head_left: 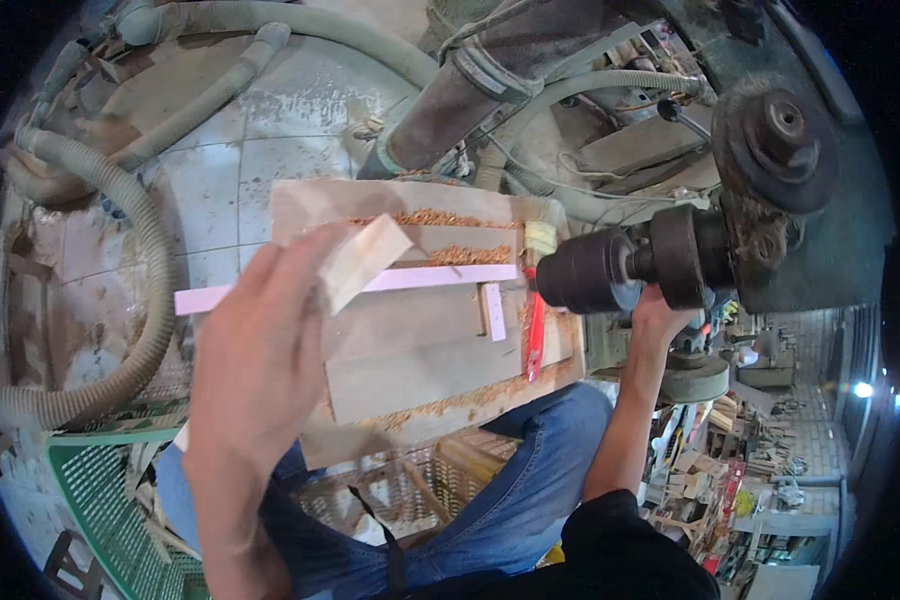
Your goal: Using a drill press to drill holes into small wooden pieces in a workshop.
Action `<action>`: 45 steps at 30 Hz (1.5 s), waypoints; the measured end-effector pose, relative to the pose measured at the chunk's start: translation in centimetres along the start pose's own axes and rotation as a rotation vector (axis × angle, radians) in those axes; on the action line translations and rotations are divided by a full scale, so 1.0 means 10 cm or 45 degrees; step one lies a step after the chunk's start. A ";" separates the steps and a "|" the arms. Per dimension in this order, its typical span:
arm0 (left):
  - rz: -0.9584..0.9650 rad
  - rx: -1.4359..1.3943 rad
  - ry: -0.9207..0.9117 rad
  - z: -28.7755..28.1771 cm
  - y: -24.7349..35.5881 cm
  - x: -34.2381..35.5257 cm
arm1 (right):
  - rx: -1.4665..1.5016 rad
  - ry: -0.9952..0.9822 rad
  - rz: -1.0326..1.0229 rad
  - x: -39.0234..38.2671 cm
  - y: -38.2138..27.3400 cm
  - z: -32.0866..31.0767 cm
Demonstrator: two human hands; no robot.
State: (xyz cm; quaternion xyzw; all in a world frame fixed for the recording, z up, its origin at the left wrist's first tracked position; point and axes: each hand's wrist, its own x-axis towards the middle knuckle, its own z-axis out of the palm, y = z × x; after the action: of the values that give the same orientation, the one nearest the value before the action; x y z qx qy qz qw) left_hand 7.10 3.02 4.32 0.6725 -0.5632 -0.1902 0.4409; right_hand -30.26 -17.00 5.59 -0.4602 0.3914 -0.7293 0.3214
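Observation:
My left hand, slightly blurred, is raised over the left part of a flat wooden board. Its fingers are closed around a short, pale wood block. Below the block, a long pink strip lies across the board. My right hand is up at the dark machine spindle, beneath a round collar. The collar hides most of its fingers, so I cannot see what they touch. A small pink-faced piece stands against the strip, left of a red-handled tool.
Wood shavings lie along the strip and the board's near edge. A green plastic basket stands at lower left, with another crate between my knees. Ribbed hoses curl over the tiled floor. A large machine head fills the right.

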 end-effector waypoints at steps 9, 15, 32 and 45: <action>-0.154 -0.273 -0.209 0.06 0.08 0.03 | -0.054 -0.024 0.244 -0.12 -0.09 0.12; 0.240 0.086 -0.293 0.28 -0.03 0.06 | -0.203 -0.023 0.130 -0.07 -0.10 0.12; 0.406 0.395 -0.159 0.43 -0.03 0.08 | 0.070 0.060 0.208 -0.14 -0.22 0.29; 0.418 0.291 0.026 0.74 -0.03 0.05 | -0.102 0.180 -0.345 -0.10 -0.77 0.60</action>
State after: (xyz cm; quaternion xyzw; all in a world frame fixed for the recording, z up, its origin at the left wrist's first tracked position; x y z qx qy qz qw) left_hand 1.86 -0.28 0.26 0.6193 -0.6787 -0.0438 0.3922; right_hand -25.19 -14.08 13.49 -0.4686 0.3761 -0.7804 0.1732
